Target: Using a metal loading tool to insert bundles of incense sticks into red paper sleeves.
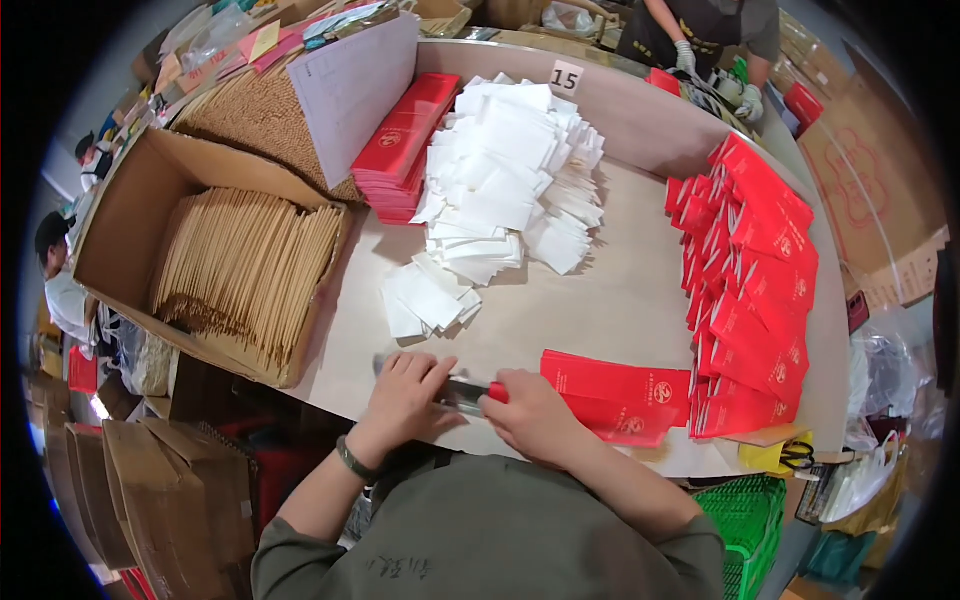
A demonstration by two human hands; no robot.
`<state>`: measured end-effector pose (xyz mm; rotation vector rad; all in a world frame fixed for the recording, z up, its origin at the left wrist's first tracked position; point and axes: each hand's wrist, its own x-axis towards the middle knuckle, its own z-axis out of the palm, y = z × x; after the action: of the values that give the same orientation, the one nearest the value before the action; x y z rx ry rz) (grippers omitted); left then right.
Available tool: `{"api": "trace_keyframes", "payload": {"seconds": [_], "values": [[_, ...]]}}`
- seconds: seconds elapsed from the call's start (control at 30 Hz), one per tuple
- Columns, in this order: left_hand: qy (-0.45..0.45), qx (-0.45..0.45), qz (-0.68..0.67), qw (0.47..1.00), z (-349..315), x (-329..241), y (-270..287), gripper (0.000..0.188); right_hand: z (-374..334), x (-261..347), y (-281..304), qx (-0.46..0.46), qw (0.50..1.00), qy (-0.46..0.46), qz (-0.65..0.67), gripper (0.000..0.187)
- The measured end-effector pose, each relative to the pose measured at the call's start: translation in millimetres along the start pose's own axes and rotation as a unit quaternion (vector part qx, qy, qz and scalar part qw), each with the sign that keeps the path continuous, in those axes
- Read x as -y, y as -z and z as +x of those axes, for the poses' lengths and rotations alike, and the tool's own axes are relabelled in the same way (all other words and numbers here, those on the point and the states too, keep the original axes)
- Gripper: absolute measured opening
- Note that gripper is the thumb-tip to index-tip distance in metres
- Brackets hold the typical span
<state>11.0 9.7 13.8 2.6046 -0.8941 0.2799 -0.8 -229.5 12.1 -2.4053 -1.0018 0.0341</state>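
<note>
At the table's near edge my left hand is closed over a long, narrow grey metal tool with a red end. I cannot make out its exact kind, as my fingers cover much of it. My right hand is closed around the red end of that same tool. Just right of it lie several flat red printed paper sleeves, overlapping. Beyond my left hand is a small group of white paper packets, below a larger heap of similar packets.
Filled red sleeves are piled at the right, and a red stack stands at the back left. A cardboard box holds thin tan strips at the left. A raised board edges the table. Beyond it, gloved hands of another person.
</note>
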Motion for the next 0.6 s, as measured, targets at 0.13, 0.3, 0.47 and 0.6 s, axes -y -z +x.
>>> {"api": "trace_keyframes", "payload": {"seconds": [0.13,0.3,0.47,0.6], "values": [[0.048,0.096,0.009,0.994,0,9,-3,0.061,3,-27,59,-0.033,0.999,0.009,-0.001,0.007],[0.275,0.092,-0.263,0.920,14,-14,7,0.046,-60,-119,205,-0.125,0.897,-0.213,-0.365,0.015],[0.169,0.180,-0.503,0.829,21,-40,-46,0.048,-62,-78,75,0.116,0.990,-0.066,-0.045,0.042],[0.149,0.164,-0.596,0.772,43,-56,-59,0.048,-22,-42,48,0.125,0.973,-0.195,0.000,0.040]]}}
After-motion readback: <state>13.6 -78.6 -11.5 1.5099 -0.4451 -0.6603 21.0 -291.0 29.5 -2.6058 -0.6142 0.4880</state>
